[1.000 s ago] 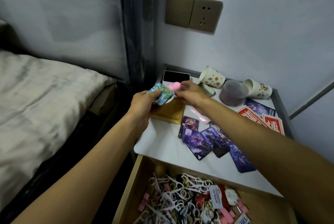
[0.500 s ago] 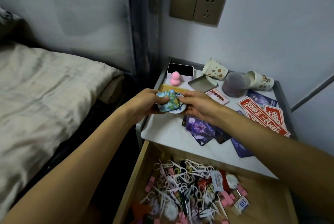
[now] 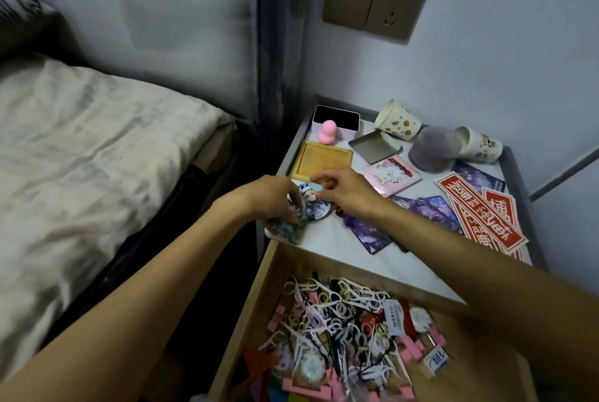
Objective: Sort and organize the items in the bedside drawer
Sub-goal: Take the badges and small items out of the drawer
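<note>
Left hand (image 3: pixel 269 199) was curled round a stack of badges (image 3: pixel 289 231) at the bench (image 3: pixel 324 236) edge. Right hand (image 3: pixel 345 191) was pinching the top badge (image 3: pixel 313 206) between them. One slip and they'd probably drop into the messy drawer (image 3: pixel 248 317) just below.

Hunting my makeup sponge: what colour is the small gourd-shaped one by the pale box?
Pink; the head view shows the gourd-shaped foam sponge before the pale open box.

the pink sponge (image 3: pixel 327 133) has left your right grip (image 3: pixel 344 194) and stands by the white box (image 3: pixel 337 129). both grips have dropped to the tabletop's (image 3: pixel 327 239) near corner; a figure badge (image 3: pixel 313 204) now shows beside the green patterned badge (image 3: pixel 289 230) in your left grip (image 3: pixel 269 198).
</note>
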